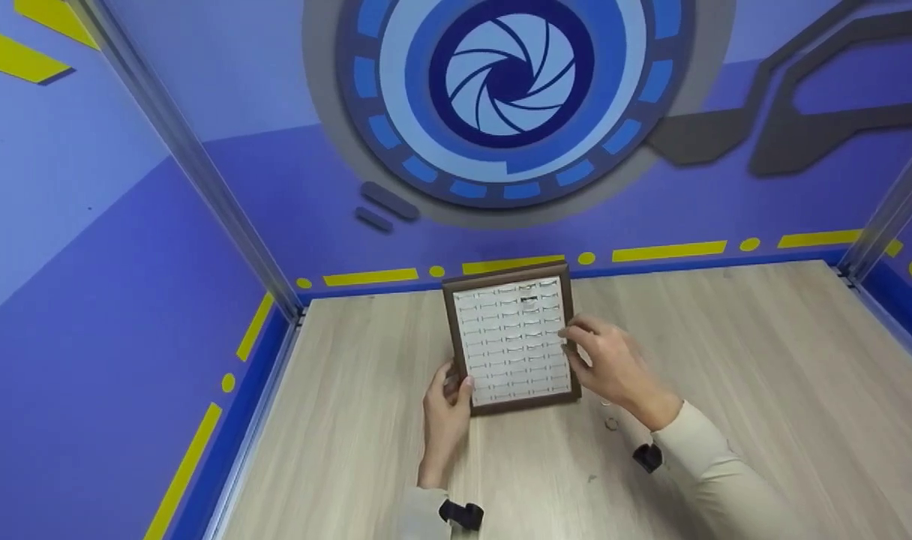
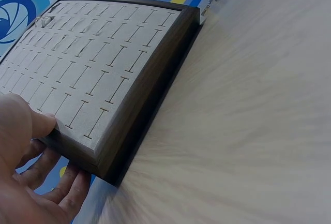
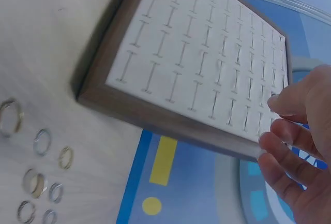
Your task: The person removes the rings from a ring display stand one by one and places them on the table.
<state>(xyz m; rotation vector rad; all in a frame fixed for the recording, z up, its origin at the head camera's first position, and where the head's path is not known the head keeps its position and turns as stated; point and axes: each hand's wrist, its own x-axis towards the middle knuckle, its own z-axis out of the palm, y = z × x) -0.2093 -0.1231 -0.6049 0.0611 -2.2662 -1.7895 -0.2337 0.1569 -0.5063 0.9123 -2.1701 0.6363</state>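
A brown-framed ring display tray (image 1: 514,341) with a white slotted pad stands tilted on the table. My left hand (image 1: 447,412) grips its lower left edge, thumb over the front; in the left wrist view the fingers (image 2: 75,188) curl beneath the frame. At the tray's right edge is my right hand (image 1: 610,360), thumb and fingers bent close to the slots. I cannot tell whether a ring is between those fingertips. A ring (image 2: 45,21) sits in a slot near the tray's top. Several loose rings lie on the table, among them a gold-toned one (image 3: 66,158).
The tray's top leans close to the blue printed back wall (image 1: 396,255). Wood-grain table surface (image 1: 351,420) extends to both sides. A metal corner post (image 1: 201,157) rises at the left. Each sleeve bears a black wrist strap, such as the left strap (image 1: 462,514).
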